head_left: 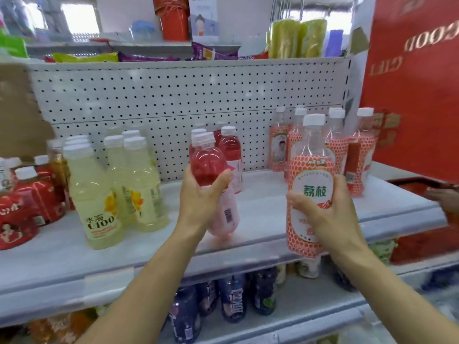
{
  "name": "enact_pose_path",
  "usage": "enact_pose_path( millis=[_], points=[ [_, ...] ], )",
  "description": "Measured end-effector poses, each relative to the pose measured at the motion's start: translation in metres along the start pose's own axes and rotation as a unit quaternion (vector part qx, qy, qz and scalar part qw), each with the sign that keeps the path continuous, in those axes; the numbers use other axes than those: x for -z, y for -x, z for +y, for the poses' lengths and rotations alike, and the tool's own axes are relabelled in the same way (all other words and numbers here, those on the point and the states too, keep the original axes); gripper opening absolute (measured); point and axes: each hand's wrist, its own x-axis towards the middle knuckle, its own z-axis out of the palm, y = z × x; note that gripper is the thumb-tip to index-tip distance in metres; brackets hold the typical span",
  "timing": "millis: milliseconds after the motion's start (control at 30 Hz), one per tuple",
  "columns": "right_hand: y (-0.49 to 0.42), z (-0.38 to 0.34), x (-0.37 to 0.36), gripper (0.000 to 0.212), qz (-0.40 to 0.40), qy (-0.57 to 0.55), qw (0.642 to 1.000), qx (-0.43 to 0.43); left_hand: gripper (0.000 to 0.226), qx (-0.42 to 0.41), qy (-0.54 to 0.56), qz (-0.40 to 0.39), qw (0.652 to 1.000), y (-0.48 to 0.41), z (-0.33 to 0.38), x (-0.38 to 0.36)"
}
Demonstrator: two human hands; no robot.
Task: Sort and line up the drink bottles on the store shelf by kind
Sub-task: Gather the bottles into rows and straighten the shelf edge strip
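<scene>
My left hand grips a pink-red drink bottle with a white cap, tilted, above the middle of the white shelf. My right hand holds a lychee bottle with a red-dotted label and green characters, upright at the shelf's front edge. Behind the left hand stand more pink-red bottles. Several lychee bottles stand at the back right. A group of pale yellow C100 bottles fills the left part of the shelf.
Red-labelled bottles crowd the far left. A pegboard back wall closes the shelf. Dark blue bottles stand on the shelf below. A red sign bounds the right side, and another person's hand shows at the right edge.
</scene>
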Motion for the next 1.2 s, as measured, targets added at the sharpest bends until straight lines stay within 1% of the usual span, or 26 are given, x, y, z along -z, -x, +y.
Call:
enact_pose_path(
  millis=[100,233,367,433,467,500,533,567,600,633,667,700,733,800,867,933,967,1033,1133,1200],
  points=[
    [-0.032,0.013,0.013,0.056,0.042,0.013,0.999,0.011,0.053,-0.011,-0.017,-0.008,1.000,-0.028,-0.015,-0.014],
    [-0.067,0.031,0.028,0.058,0.080,0.019,0.996,0.023,0.062,-0.008,-0.043,0.002,0.999,-0.056,-0.043,-0.026],
    [-0.090,0.045,0.040,0.062,0.097,0.036,0.994,0.033,0.079,0.004,-0.084,0.017,0.996,-0.078,-0.064,-0.028],
    [-0.097,0.052,0.045,0.065,0.093,0.042,0.994,0.040,0.082,0.007,-0.125,0.030,0.992,-0.078,-0.061,-0.031],
    [-0.099,0.056,0.048,0.066,0.092,0.044,0.994,0.042,0.083,-0.005,-0.156,0.051,0.986,-0.073,-0.057,-0.033],
    [-0.102,0.061,0.051,0.066,0.089,0.044,0.994,0.041,0.084,-0.042,-0.196,0.089,0.976,-0.068,-0.052,-0.035],
    [-0.104,0.065,0.054,0.067,0.085,0.043,0.995,0.038,0.086,-0.108,-0.237,0.132,0.957,-0.060,-0.045,-0.038],
    [-0.107,0.070,0.058,0.069,0.083,0.048,0.995,0.033,0.086,-0.192,-0.268,0.166,0.929,-0.052,-0.038,-0.045],
    [-0.109,0.073,0.060,0.072,0.083,0.058,0.994,0.030,0.085,-0.267,-0.279,0.177,0.905,-0.042,-0.029,-0.053],
    [-0.111,0.076,0.063,0.076,0.088,0.076,0.993,0.026,0.085,-0.318,-0.275,0.160,0.893,-0.031,-0.022,-0.064],
    [-0.113,0.078,0.067,0.081,0.094,0.100,0.990,0.026,0.086,-0.340,-0.262,0.119,0.895,-0.020,-0.018,-0.082],
    [-0.113,0.078,0.072,0.087,0.098,0.125,0.987,0.034,0.091,-0.337,-0.250,0.064,0.905,-0.010,-0.014,-0.101],
    [-0.113,0.078,0.078,0.095,0.100,0.144,0.983,0.048,0.099,-0.314,-0.239,0.005,0.919,-0.001,-0.011,-0.123],
    [-0.116,0.077,0.095,0.120,0.083,0.165,0.981,0.051,0.125,-0.217,-0.214,-0.105,0.946,0.008,-0.014,-0.166],
    [-0.123,0.078,0.115,0.145,0.026,0.156,0.987,-0.001,0.149,-0.098,-0.193,-0.181,0.959,0.003,-0.027,-0.202],
    [-0.136,0.084,0.131,0.155,-0.049,0.124,0.989,-0.056,0.162,-0.011,-0.181,-0.232,0.956,-0.009,-0.043,-0.228],
    [-0.143,0.087,0.136,0.157,-0.079,0.109,0.989,-0.068,0.163,0.008,-0.173,-0.244,0.954,-0.016,-0.049,-0.237],
    [-0.157,0.094,0.140,0.155,-0.118,0.093,0.986,-0.068,0.162,0.019,-0.159,-0.248,0.955,-0.027,-0.056,-0.249],
    [-0.177,0.106,0.137,0.141,-0.141,0.082,0.986,-0.043,0.160,0.018,-0.163,-0.233,0.958,-0.042,-0.063,-0.258],
    [-0.191,0.113,0.133,0.141,-0.146,0.074,0.986,-0.034,0.161,0.032,-0.172,-0.222,0.959,-0.051,-0.068,-0.261]
  ],
)
